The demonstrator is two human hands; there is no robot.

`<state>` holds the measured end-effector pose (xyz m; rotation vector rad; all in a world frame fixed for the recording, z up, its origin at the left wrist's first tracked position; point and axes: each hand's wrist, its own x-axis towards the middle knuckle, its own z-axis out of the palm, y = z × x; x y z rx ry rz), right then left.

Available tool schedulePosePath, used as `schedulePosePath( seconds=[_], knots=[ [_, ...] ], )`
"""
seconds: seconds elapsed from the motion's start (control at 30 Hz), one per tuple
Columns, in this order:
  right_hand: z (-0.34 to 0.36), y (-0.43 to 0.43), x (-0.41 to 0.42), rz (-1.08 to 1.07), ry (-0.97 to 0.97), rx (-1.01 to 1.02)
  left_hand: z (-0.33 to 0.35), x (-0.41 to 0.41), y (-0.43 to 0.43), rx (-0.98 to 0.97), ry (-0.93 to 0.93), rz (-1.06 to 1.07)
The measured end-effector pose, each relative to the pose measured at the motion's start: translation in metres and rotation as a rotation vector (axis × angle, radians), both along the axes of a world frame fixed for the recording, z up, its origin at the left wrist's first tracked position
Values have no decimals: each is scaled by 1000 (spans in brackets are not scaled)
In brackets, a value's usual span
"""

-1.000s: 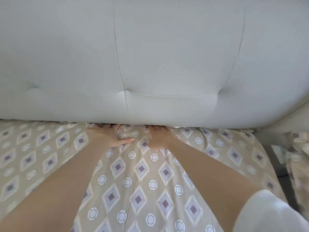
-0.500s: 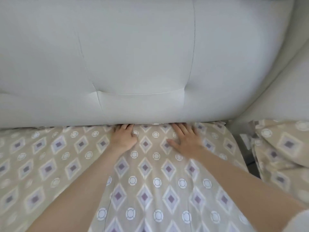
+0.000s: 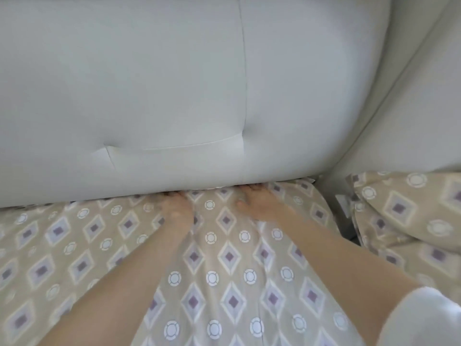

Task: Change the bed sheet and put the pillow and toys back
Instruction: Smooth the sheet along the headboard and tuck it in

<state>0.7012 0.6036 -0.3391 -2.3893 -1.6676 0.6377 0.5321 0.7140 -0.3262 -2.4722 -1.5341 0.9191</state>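
A beige bed sheet [image 3: 224, 265] printed with purple diamonds and white rings covers the mattress up to the padded headboard. My left hand [image 3: 175, 208] lies flat on the sheet with its fingertips in the gap under the headboard. My right hand [image 3: 259, 203] lies flat beside it, nearer the bed's right corner, its fingertips at the same gap. Both hands press the sheet and the fingertips are partly hidden. The frame is blurred by motion.
The pale grey tufted headboard [image 3: 174, 96] fills the upper view. A cream wall [image 3: 419, 108] rises at the right. Bedding in the same print [image 3: 409, 216] lies bunched beyond a narrow dark gap [image 3: 344, 208] beside the mattress's right edge.
Both hands have worked rightward along the headboard gap toward the bed's right corner. The view has swung right, bringing more of the wall and the bunched bedding into sight.
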Motion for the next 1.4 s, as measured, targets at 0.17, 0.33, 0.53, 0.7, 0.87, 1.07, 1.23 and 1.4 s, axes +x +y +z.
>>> schedulePosePath(
  seconds=[0.17,0.33,0.53,0.7,0.87,1.07,1.23,1.4],
  knots=[
    [-18,-45,13,-65,-191,-39,-11,34,-39,13,-245,-148],
    [-18,-68,42,-228,-261,-6,-10,47,-37,-49,-354,-92],
    [-16,-49,51,-183,-325,-80,-25,52,-18,-74,-343,-61],
    [-8,-45,61,-141,-240,-146,-25,59,-8,-146,-305,-27],
    [0,-65,54,-126,-79,-138,-17,56,-28,-105,-276,-58],
    [27,-98,48,-74,-34,-222,-5,39,-70,-106,-403,-138],
    [67,-122,37,-125,-77,-310,40,42,-93,-193,-647,-165],
    [133,-161,37,-331,-135,38,100,65,-119,-207,-851,-204]
  ],
)
